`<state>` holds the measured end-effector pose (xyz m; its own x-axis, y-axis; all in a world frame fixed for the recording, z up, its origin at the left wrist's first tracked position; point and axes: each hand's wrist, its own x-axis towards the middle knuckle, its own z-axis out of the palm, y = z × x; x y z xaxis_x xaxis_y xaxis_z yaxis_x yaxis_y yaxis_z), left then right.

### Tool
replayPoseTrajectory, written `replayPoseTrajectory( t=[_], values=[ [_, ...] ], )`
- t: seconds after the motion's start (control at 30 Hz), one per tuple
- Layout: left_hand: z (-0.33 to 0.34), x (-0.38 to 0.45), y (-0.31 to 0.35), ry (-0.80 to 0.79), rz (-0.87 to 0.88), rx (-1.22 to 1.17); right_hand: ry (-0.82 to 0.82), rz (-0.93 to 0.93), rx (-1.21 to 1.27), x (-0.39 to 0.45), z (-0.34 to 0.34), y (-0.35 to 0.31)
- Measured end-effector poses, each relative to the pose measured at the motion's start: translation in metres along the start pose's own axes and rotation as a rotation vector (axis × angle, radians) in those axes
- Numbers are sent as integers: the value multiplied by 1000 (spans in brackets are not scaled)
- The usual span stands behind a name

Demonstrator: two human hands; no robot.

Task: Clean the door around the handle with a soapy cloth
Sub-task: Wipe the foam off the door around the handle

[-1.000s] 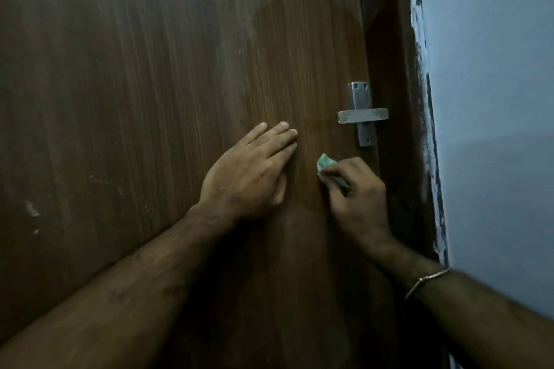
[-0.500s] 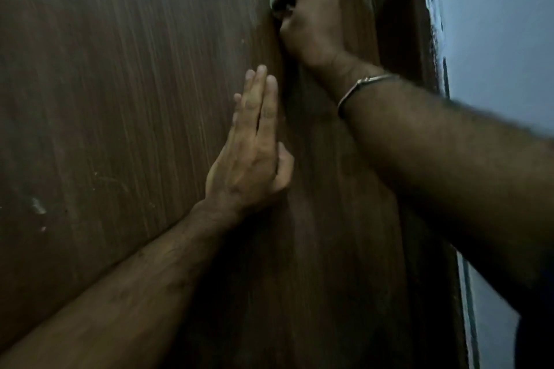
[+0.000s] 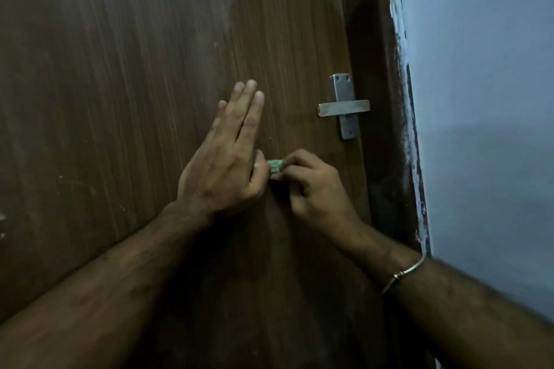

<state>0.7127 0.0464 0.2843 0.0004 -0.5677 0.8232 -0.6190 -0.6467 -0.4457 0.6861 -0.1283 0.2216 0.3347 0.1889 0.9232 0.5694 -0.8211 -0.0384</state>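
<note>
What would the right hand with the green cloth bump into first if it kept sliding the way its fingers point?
Most likely the left hand: the right hand points left, and its cloth already sits right beside that thumb.

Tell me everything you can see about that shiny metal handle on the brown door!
The grey metal door handle looks like a cross: an upright flat plate with small screws at its top and bottom, and a flat bar lying level across its middle. It looks like dull brushed steel. It sits near the right edge of the brown wooden door, beside the dark frame. Nothing touches it; both hands are lower and to its left.
</note>
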Motion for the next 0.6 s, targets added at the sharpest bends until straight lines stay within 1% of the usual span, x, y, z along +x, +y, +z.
replayPoseTrajectory(
  t=[0.03, 0.13, 0.17, 0.27, 0.3, 0.33, 0.4, 0.43, 0.47, 0.57, 0.6],
  values=[
    [0, 0, 0, -17, 5, 13, 19, 54, 1, -6, -3, 5],
    [-2, 1, 0, -52, 10, 25, 151, 233, 13, -3, -12, 14],
    [-2, 1, 0, -56, 11, 33, 160, 247, 6, -2, -11, 12],
    [0, 1, 0, -70, 4, 49, 88, 160, 8, -10, -6, 10],
    [0, 1, 1, -73, 1, 47, 83, 161, 0, -13, -8, 15],
    [-1, 1, 1, -72, -2, 47, 115, 220, -8, -12, -12, 24],
    [-2, 1, 3, -69, -5, 57, 261, 472, 26, -2, -21, 40],
    [-3, 1, 4, -73, -4, 66, 304, 552, 39, 2, -23, 42],
    [-3, 2, 4, -81, -1, 78, 304, 550, 35, 3, -22, 38],
    [-6, 2, 4, -107, 0, 102, 136, 348, -21, -13, -7, 20],
    [-6, 2, 5, -113, 2, 104, 126, 355, -10, -20, -6, 22]
  ],
)
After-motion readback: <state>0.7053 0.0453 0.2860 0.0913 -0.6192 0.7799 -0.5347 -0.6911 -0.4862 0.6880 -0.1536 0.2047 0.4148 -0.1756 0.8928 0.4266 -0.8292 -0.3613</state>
